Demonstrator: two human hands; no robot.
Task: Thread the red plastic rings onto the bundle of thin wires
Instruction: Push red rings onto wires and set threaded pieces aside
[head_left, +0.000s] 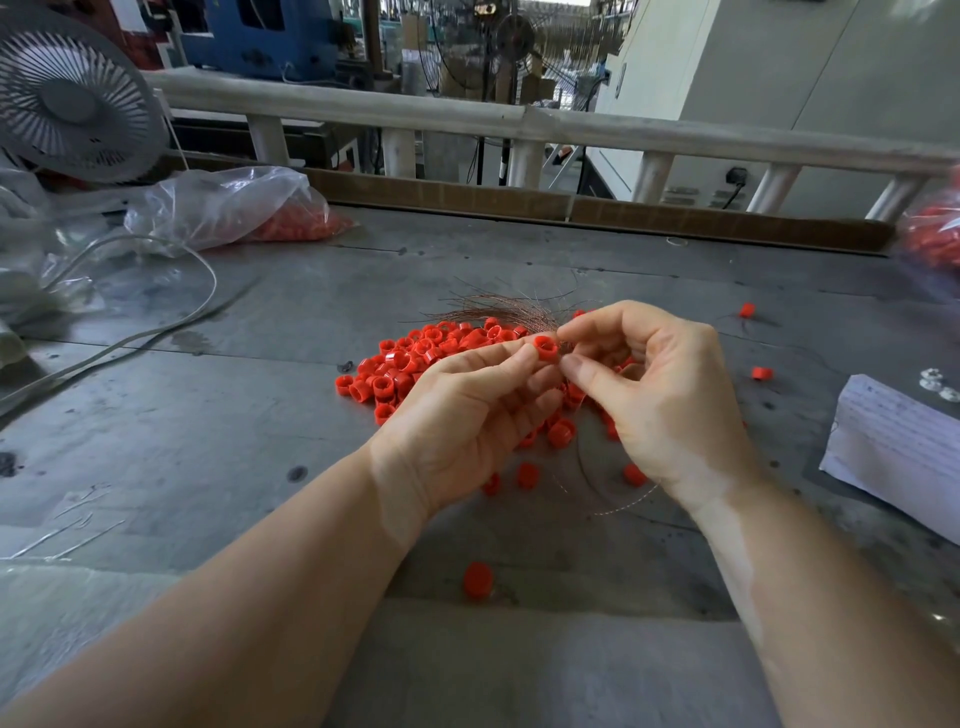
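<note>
Left hand (467, 415) pinches a short tubular red ring (545, 348); right hand (665, 395) pinches fine coppery wires (498, 312) over the scuffed grey table (208, 441).

Faint print on the paper sheet (898, 447) is illegible

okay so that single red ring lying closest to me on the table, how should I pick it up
Pinch the lone red ring across its outer wall, coming straight down from above. It seems to lie partly on its side, apart from the pile, so both flanks look free for thumb and forefinger.
</note>
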